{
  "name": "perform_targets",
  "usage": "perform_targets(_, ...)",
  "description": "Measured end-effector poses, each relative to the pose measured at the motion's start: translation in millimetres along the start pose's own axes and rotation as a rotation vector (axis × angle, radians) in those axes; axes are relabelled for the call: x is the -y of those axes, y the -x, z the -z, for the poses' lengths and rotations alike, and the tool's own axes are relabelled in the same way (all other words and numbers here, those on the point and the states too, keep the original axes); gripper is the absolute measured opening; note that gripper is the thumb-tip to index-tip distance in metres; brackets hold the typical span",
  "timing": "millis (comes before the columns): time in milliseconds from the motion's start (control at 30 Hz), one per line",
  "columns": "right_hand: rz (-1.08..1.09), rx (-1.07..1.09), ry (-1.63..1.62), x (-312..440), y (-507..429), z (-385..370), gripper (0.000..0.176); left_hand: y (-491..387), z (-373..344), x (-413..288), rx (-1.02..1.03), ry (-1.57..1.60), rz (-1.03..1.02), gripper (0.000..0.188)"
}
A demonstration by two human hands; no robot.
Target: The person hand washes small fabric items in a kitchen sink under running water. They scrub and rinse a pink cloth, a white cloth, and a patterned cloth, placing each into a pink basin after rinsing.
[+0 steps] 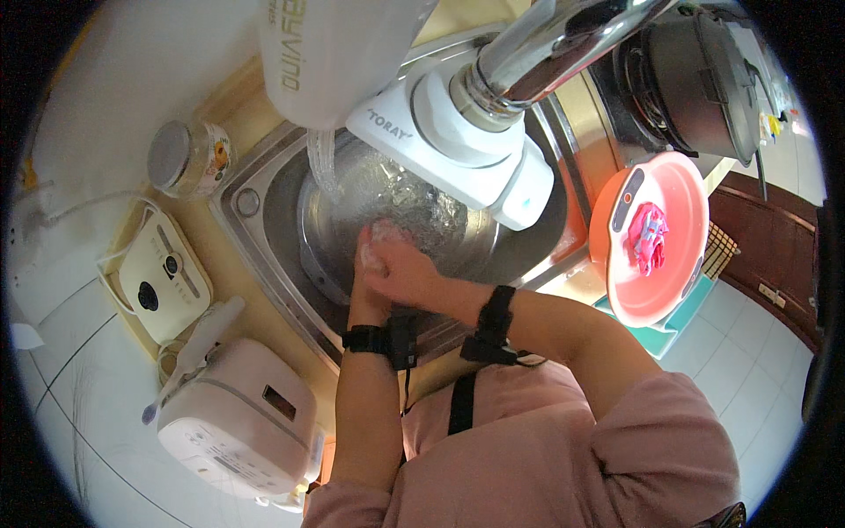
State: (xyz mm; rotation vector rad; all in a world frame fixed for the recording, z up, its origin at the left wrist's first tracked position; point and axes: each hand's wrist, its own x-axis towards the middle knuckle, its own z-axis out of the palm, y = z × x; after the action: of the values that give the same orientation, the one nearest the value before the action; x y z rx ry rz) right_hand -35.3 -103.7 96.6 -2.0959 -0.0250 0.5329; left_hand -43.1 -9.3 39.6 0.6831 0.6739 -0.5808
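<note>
My left hand [377,254] and my right hand [406,274] are together over a stainless steel sink [277,290], my right hand lying across the left at the wrist and palm. Something whitish, perhaps foam or water, shows on the fingers; the finger positions are partly hidden. Below them a round metal basin [317,264] holds rippling water. A stream [321,165] falls beside the white faucet filter [455,145], left of its body. No object is plainly held in either hand.
A pink collapsible basin [680,277] with a bright pink cloth [648,237] stands at right, near a dark pot [703,86]. At left are a glass jar [204,162], a cream appliance [165,277] and a white rice cooker [244,416].
</note>
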Motion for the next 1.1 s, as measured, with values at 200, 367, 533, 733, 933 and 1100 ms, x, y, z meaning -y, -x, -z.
perform_targets(200, -0.131, -0.092, 0.140, -29, -51, 26, 0.022, -3, -3, -7, -0.322, -0.007, 0.093, 0.038)
perform_targets(367, 0.160, -0.235, 0.370, -90, -71, 16, 0.018, 5, 4, -15, -0.513, -0.173, 0.170, 0.041)
perform_targets(533, -0.087, 0.008, 0.021, -110, -69, 7, 0.025, -6, 16, -7, -0.407, -0.201, 0.281, 0.044)
perform_targets(733, -0.041, 0.026, -0.027, -32, -25, -14, 0.024, 1, 3, -5, -0.103, 0.213, 0.235, 0.039)
perform_targets(933, 0.246, -0.145, 0.148, -13, -21, -7, 0.022, -2, -10, -4, -0.161, 0.113, 0.050, 0.034)
perform_targets(1100, 0.089, -0.157, 0.295, -82, -74, 15, 0.025, -8, 9, -26, -0.519, -0.004, 0.068, 0.030)
